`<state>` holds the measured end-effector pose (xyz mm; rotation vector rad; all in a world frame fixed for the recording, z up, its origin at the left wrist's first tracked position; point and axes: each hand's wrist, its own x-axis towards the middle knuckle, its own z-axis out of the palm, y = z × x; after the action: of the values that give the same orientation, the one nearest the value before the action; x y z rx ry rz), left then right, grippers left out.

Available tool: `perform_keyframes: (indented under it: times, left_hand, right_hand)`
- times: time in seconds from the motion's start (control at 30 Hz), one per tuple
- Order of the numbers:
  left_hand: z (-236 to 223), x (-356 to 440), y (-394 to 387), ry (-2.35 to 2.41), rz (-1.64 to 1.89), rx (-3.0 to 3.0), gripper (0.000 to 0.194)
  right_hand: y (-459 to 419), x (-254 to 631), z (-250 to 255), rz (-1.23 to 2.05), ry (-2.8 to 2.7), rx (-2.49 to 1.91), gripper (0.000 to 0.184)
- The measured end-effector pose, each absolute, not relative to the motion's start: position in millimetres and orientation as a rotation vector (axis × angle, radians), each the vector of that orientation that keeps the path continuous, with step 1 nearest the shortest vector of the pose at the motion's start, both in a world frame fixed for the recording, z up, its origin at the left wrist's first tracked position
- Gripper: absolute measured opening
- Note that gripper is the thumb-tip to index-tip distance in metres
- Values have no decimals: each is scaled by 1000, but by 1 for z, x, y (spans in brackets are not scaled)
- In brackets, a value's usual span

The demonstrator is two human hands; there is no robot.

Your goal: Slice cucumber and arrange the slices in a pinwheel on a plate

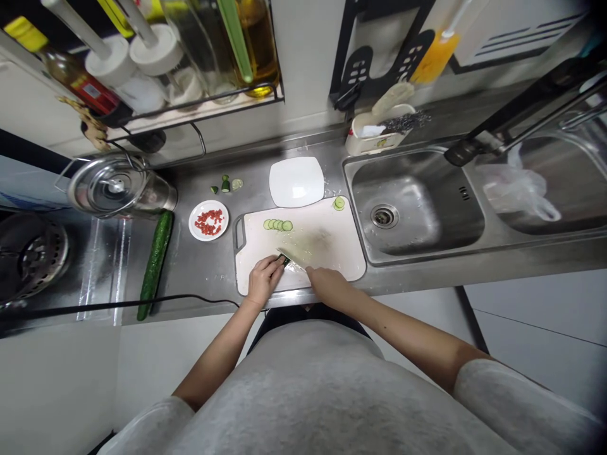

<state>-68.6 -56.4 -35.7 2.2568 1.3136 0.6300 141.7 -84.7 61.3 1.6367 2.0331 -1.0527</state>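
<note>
My right hand [327, 285] is wrapped round the handle of a knife [294, 260], whose blade slants over the white cutting board [332, 246]. At the blade's tip, my left hand [264, 278] has its fingers closed on a small dark-green piece of cucumber [283, 259], mostly hidden by fingers and blade. Behind them on the board lies an overlapping row of cucumber slices [277, 225]. A few more slices [338, 203] sit at the board's far right corner. Wet bits are scattered around the knife.
A white plate [296, 181] stands behind the board. To the left are a small plate of chopped red pieces [208, 220], cucumber ends [226, 184] and a whole cucumber [155, 262]. A black cable [190, 296] crosses the counter's front edge. The sink [417, 205] adjoins on the right.
</note>
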Motion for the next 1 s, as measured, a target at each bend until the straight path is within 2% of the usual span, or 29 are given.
perform_keyframes:
  times: [0.2,0.33,0.67,0.8,1.0]
  left_hand:
    - [-35,-69,-55,1313,630,2231,28]
    - [-35,-69,-55,1307,640,2230,27]
    - [-36,-70,-53,1309,632,2245,26]
    - [-36,-69,-53,1313,637,2227,27]
    - [-32,-68,-54,1317,656,2212,26]
  right_hand:
    - [-82,144,55,-1036,2044,1628,24]
    - [-80,142,53,-1056,2021,1606,30]
    - [-81,139,49,-1044,2003,1626,28]
    - [-81,133,38,-1036,2010,1637,32]
    - [-85,128,26,-1000,2002,1736,27]
